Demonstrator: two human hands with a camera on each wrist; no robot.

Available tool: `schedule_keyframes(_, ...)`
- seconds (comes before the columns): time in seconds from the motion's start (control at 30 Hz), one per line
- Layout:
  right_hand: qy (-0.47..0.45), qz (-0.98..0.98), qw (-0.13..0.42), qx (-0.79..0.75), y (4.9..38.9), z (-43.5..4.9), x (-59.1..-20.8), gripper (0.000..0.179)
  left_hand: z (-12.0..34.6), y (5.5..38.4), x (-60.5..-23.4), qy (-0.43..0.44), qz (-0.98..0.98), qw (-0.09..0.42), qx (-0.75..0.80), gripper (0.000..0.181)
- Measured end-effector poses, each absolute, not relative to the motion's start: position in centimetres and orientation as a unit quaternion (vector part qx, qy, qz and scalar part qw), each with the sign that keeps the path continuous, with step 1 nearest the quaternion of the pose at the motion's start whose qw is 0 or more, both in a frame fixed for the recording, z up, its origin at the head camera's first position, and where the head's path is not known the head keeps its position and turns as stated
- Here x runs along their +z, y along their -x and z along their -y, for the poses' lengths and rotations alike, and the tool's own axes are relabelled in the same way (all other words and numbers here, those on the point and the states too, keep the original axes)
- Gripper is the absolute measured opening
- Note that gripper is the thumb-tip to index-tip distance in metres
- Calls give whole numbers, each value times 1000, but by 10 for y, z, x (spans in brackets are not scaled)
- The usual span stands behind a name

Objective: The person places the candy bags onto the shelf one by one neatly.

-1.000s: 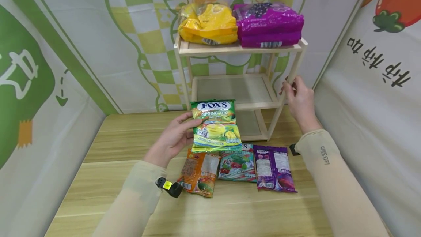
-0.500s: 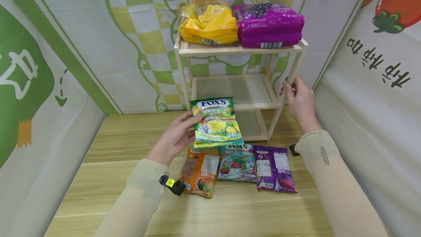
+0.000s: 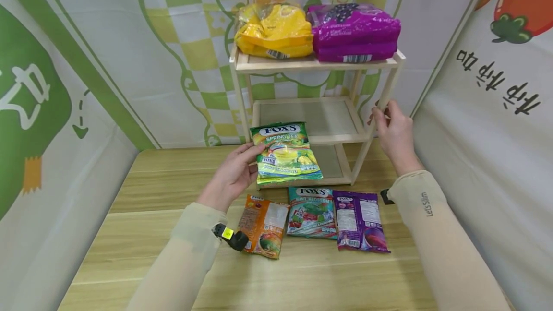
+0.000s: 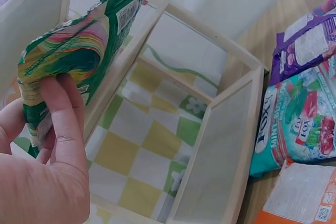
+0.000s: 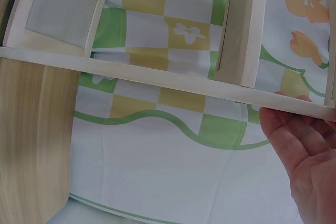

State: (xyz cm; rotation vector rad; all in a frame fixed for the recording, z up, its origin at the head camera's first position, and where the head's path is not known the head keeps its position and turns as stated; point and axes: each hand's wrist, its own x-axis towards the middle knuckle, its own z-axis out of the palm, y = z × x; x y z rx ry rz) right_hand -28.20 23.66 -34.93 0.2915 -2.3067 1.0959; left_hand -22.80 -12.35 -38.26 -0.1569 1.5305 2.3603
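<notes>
My left hand (image 3: pixel 235 172) grips the left edge of a green Fox's Spring Tea candy bag (image 3: pixel 287 155), thumb on its printed front and fingers behind. The bag is held in the air before the middle tier of a wooden shelf rack (image 3: pixel 317 138). In the left wrist view the bag (image 4: pixel 79 56) shows its back and the fingers curled under it. My right hand (image 3: pixel 393 133) pinches the rack's front right post (image 3: pixel 387 88); in the right wrist view, fingertips lie against that post (image 5: pixel 157 82), some of them hidden behind it.
Yellow (image 3: pixel 274 32) and purple (image 3: pixel 356 35) bags stand on the rack's top tier. On the table (image 3: pixel 173 234) before the rack lie an orange bag (image 3: pixel 263 227), a teal Mint Blossom bag (image 3: pixel 312 212) and a dark purple bag (image 3: pixel 360 222). Printed cloth walls enclose the back and sides.
My left hand has raised the green candy bag slightly and moved it forward toward the rack, uncovering more of the teal bag. The right hand stays on the post.
</notes>
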Motion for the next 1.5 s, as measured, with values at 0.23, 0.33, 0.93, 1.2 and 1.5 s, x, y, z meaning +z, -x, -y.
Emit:
schedule_keyframes(0.23, -112, 858, 287, 410, 283, -237, -350, 29, 122, 229, -378, 49, -507, 173, 843, 61)
schedule_keyframes(0.33, -112, 859, 286, 410, 282, -237, -350, 30, 121, 229, -376, 46, -488, 177, 854, 49)
schedule_keyframes(0.93, -107, 860, 286, 409, 281, -237, -349, 29, 110, 220, -366, 56, -440, 151, 883, 17)
schedule_keyframes(1.2, -112, 858, 291, 407, 280, -237, -348, 29, 105, 209, -360, 43, -429, 117, 895, 50)
schedule_keyframes(1.5, -120, 851, 308, 407, 283, -238, -351, 29, 97, 197, -356, 5, -475, 47, 879, 70)
